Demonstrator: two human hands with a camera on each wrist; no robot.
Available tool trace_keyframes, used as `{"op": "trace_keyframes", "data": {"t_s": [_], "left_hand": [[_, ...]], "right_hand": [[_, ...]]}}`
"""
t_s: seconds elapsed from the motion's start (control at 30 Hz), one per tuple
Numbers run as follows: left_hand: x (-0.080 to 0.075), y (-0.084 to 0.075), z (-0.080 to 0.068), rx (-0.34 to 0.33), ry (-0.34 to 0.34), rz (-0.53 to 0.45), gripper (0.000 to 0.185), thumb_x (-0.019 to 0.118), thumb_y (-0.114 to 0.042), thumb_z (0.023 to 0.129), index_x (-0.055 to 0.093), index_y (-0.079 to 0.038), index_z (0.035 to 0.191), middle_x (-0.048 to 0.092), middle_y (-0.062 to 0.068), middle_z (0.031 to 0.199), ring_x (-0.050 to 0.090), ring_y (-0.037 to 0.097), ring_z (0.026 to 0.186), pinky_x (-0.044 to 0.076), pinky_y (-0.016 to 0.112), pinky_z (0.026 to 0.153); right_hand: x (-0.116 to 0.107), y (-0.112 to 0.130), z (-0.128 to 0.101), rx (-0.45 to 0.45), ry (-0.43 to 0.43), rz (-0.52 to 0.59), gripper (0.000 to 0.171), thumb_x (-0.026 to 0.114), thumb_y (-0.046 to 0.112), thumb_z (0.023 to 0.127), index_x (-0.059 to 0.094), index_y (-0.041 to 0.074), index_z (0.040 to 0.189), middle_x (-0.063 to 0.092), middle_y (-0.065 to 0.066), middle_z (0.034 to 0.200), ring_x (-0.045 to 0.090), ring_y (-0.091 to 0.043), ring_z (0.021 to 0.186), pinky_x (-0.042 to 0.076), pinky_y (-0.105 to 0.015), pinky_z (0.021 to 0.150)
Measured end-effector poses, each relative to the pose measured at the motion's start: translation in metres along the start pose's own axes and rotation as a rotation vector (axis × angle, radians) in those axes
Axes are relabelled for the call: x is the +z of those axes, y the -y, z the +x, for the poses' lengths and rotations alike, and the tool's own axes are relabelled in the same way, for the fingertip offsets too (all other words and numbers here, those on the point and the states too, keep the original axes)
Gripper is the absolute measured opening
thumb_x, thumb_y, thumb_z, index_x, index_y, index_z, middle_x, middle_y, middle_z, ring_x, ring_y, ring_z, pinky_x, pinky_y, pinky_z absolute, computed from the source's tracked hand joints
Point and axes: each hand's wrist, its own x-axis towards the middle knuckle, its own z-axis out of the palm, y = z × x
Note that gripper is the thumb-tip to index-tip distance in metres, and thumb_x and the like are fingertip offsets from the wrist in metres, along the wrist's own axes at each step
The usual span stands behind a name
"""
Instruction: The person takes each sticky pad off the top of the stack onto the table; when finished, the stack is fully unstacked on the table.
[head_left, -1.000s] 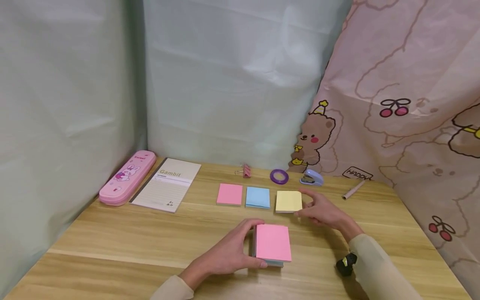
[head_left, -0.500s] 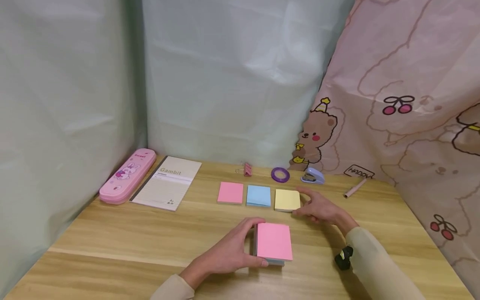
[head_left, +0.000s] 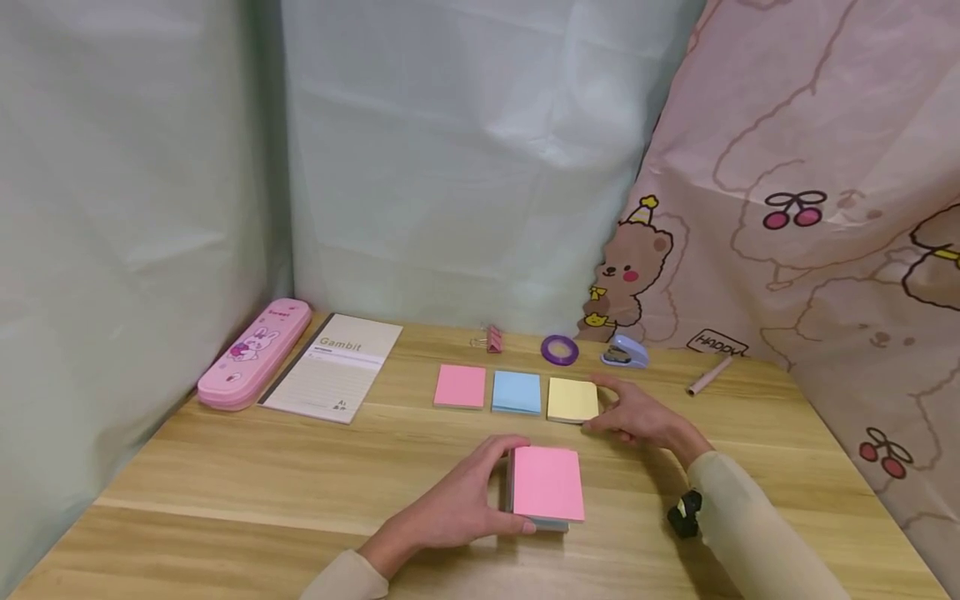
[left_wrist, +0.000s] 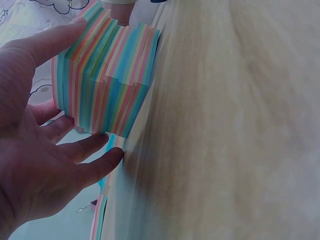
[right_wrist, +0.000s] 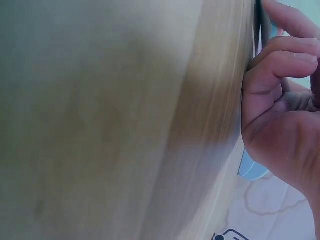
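Pencil case: smooth, oblong, lay closed along the left edge of the tabletop.
Left hand: gripped the striped paper stack, nearer the front edge.
Right hand: pinched the square yellow pad near the back edge.

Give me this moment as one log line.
left hand: grips pink-topped stack | right hand: grips yellow pad | blue pad: between pink pad and yellow

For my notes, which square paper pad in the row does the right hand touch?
The yellow square paper pad, at the row's right end; the blue square pad and pink square pad lie untouched.
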Motion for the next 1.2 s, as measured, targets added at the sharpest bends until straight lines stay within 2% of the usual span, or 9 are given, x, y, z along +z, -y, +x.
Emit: {"op": "trace_keyframes", "data": {"t_s": [0.2,0.53,0.77,1.0,1.2], "left_hand": [[0.001,-0.001,0.000,0.005,0.002,0.000,0.094,0.091,-0.038,0.082,0.040,-0.016,0.158,0.050,-0.004,0.152,0.047,0.024,0.145,0.039,0.056,0.122],[0.001,-0.002,0.000,0.030,0.004,-0.002,0.093,0.091,-0.038,0.082,0.041,-0.014,0.157,0.051,-0.004,0.150,0.049,0.024,0.143,0.040,0.056,0.122],[0.001,-0.003,0.000,0.018,0.001,0.003,0.093,0.091,-0.039,0.083,0.041,-0.014,0.157,0.050,-0.002,0.153,0.047,0.026,0.145,0.039,0.058,0.122],[0.001,-0.002,0.000,0.017,0.001,-0.002,0.093,0.091,-0.037,0.083,0.041,-0.013,0.157,0.050,0.000,0.153,0.047,0.027,0.145,0.039,0.058,0.122],[0.000,-0.002,-0.001,0.016,0.000,-0.006,0.094,0.090,-0.038,0.083,0.040,-0.012,0.158,0.049,0.001,0.153,0.047,0.028,0.145,0.039,0.059,0.122]], "right_hand": [[0.001,0.003,-0.001,0.024,-0.006,-0.014,0.098,0.081,0.012,0.090,0.021,0.008,0.168,0.048,0.003,0.056,0.039,-0.009,0.047,0.037,-0.023,0.044],[0.002,0.009,-0.005,0.003,-0.009,-0.022,0.097,0.079,0.008,0.092,0.019,0.006,0.168,0.048,0.002,0.057,0.039,-0.009,0.046,0.038,-0.023,0.043],[0.001,0.011,-0.007,-0.003,-0.019,-0.039,0.101,0.079,0.010,0.092,0.014,0.006,0.169,0.059,-0.001,0.065,0.041,-0.009,0.047,0.039,-0.023,0.044],[-0.006,0.017,-0.015,-0.016,-0.054,-0.041,0.102,0.079,0.018,0.094,0.012,0.010,0.170,0.050,-0.001,0.065,0.040,-0.011,0.051,0.035,-0.025,0.047],[-0.007,0.023,-0.026,-0.079,-0.058,-0.008,0.098,0.077,0.020,0.096,0.014,0.009,0.170,0.049,-0.001,0.066,0.043,-0.011,0.051,0.035,-0.027,0.048]]}}
